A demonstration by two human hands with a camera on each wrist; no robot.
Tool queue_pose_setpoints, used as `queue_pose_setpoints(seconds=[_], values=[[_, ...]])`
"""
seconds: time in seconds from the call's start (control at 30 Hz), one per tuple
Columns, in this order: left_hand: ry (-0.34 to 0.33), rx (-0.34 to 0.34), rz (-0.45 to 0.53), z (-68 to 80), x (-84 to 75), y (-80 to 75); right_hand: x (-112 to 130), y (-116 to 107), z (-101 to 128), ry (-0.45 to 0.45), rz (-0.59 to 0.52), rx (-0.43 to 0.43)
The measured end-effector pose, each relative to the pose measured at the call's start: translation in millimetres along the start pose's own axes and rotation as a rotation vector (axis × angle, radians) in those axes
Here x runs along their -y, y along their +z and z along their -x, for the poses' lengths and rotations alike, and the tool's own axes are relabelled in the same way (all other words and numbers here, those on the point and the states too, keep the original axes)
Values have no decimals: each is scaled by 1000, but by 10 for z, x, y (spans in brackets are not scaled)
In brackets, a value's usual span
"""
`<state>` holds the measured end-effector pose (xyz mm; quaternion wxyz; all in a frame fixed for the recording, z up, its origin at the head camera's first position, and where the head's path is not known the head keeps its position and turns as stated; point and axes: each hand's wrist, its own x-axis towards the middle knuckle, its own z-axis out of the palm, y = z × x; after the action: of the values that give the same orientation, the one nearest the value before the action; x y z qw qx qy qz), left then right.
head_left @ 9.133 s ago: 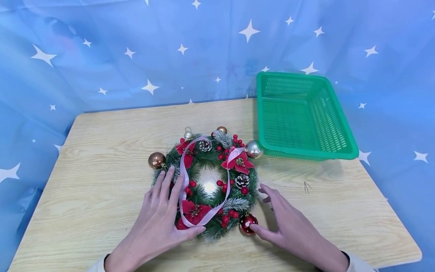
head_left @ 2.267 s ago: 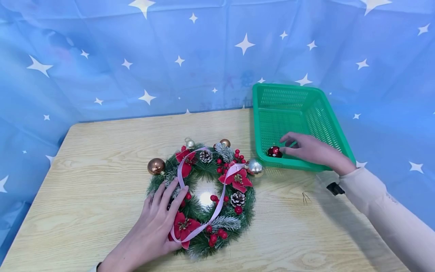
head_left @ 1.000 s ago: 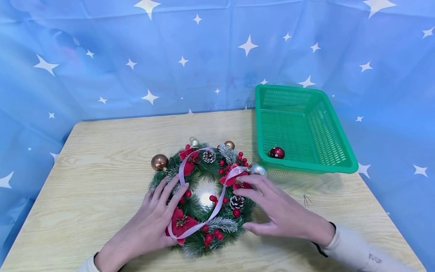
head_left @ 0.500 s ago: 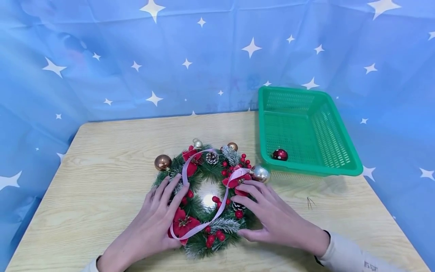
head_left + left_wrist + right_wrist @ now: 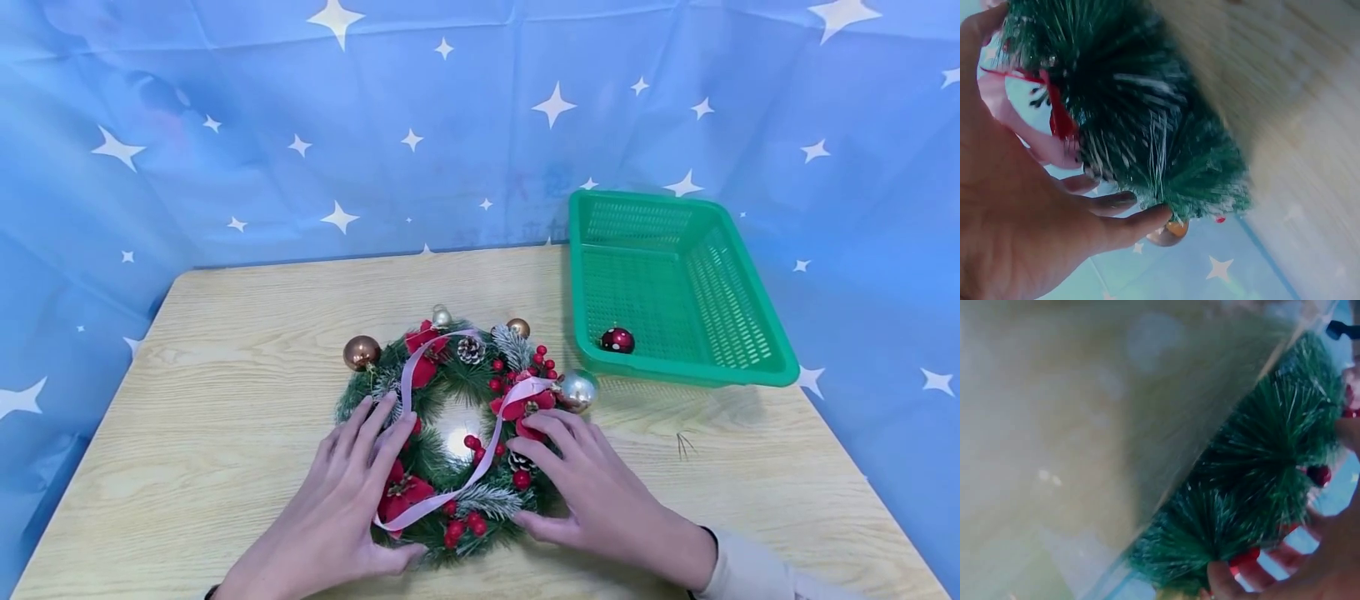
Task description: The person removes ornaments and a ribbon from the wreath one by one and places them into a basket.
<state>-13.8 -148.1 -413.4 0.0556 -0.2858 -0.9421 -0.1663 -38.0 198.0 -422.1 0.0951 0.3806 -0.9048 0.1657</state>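
Resting flat on the wreath (image 5: pixel 457 433) in the middle of the worktop (image 5: pixel 225 333), the left hand (image 5: pixel 352 492) and right hand (image 5: pixel 592 492) are keeping a wide grip, holding nothing; tugging the silver bauble (image 5: pixel 576 390) is risking dragging the wreath or shedding needles.

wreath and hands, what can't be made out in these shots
- Wreath, head view: both hands cover its near sides; the left hand hides part of a red flower.
- Left wrist view: wreath blurred; the bronze ball mostly hidden behind fingers.
- Right wrist view: table smeared; right hand cut off by the edge.
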Motion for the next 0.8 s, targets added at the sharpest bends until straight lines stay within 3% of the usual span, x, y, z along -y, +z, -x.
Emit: queue_pose_setpoints(seconds=[0.3,0.57,0.8], values=[[32,-37,-19,-33,13,71,68,4,25,24,5,13],[55,28,-25,-40,64,55,-30,-135,12,-53,-38,-23],[82,49,10,-54,139,52,-283,-234,-80,-97,-81,-81]])
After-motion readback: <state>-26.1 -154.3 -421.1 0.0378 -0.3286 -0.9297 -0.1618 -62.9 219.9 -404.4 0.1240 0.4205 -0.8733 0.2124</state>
